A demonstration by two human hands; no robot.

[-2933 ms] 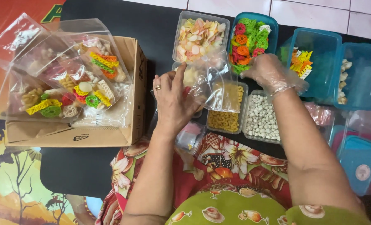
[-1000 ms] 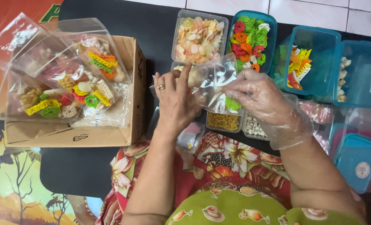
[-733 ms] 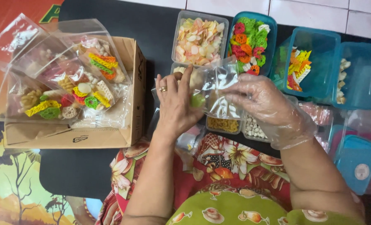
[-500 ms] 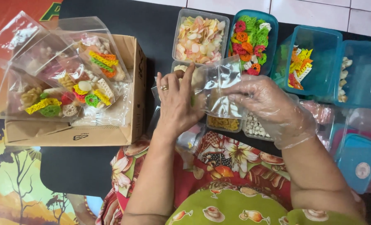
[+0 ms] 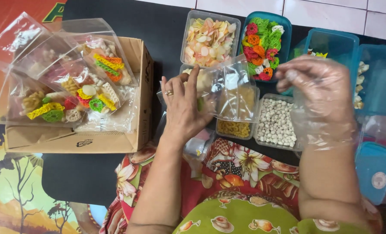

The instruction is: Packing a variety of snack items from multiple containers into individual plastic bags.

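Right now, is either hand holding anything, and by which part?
The bare left hand holds a small clear plastic bag by its left edge near the opening. The right hand, in a thin clear plastic glove, holds nothing and hovers over the blue tubs.

A brown cardboard box (image 5: 115, 138) sits at the left side of the black mat (image 5: 158, 30). Clear plastic bags (image 5: 71, 82) full of colourful snacks lie in it. One more clear bag (image 5: 229, 93) is held up near the middle. A round white sticker (image 5: 379, 180) sits on a blue lid (image 5: 374, 171) by the right edge.
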